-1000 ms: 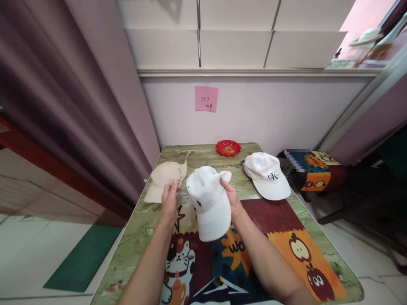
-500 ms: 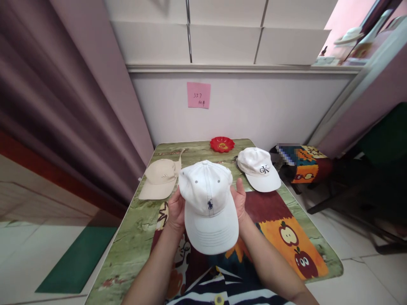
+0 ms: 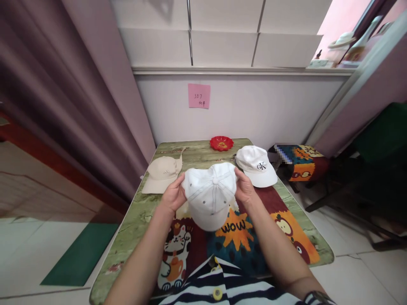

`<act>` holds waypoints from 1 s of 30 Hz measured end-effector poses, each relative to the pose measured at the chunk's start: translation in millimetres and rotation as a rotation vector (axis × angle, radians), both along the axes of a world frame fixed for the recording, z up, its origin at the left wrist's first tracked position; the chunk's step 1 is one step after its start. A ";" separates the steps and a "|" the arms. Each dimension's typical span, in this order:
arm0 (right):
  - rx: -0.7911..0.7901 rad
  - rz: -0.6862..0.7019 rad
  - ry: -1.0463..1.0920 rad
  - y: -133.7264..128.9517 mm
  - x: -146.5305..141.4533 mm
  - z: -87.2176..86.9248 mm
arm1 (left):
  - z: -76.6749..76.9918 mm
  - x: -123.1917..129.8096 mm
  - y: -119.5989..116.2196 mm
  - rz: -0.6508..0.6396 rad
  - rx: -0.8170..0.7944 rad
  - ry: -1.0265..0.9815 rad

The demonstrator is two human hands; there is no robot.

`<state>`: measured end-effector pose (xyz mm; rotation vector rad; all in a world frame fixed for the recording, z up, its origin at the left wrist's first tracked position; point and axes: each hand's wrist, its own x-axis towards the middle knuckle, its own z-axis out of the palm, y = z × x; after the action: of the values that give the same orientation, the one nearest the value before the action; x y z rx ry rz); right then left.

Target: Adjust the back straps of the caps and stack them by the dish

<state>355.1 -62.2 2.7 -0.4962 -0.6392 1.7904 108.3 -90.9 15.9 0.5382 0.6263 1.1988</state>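
Between my hands is a white baseball cap, held above the table with its crown towards me and its brim pointing down and forward to my body. My left hand grips the cap's left side, and my right hand pinches its right side. Fingers behind the fabric are partly hidden. A beige cap lies on the table to the left, just beyond my left hand. Past my right hand rests another white cap with dark letters on its front.
A red scalloped dish stands at the back of the green wood-patterned table. Under my arms lies a colourful printed mat. A pink note is stuck on the wall. Beside the table's right edge is a cloth-covered stool.
The held cap has tipped, so its crown top now faces me and its front logo no longer shows. My hands have shifted slightly up and now grip its sides more firmly.
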 end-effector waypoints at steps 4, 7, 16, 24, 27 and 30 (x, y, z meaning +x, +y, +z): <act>0.272 -0.072 -0.275 17.8 17.1 32.0 | 42.5 -0.1 22.2 0.094 0.183 0.258; 0.472 -0.147 -0.549 21.0 32.7 43.0 | 62.6 -1.8 23.8 0.100 0.409 0.506; 0.544 -0.023 -1.091 -25.5 51.0 -10.9 | 12.9 -1.5 -15.4 -0.088 0.409 0.956; 0.727 -0.010 -1.224 -49.0 40.4 26.7 | 11.9 13.5 -29.9 -0.105 0.486 1.031; 0.837 -0.149 -1.332 -62.9 21.8 34.6 | 11.1 21.6 -39.0 -0.108 0.499 0.990; 0.888 -0.168 -1.384 -77.3 8.1 31.2 | 9.3 27.4 -48.7 -0.072 0.500 0.974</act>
<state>363.3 -139.5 33.9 -1.0626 -2.0966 0.6114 135.8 -139.6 25.1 1.5986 1.1084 0.9730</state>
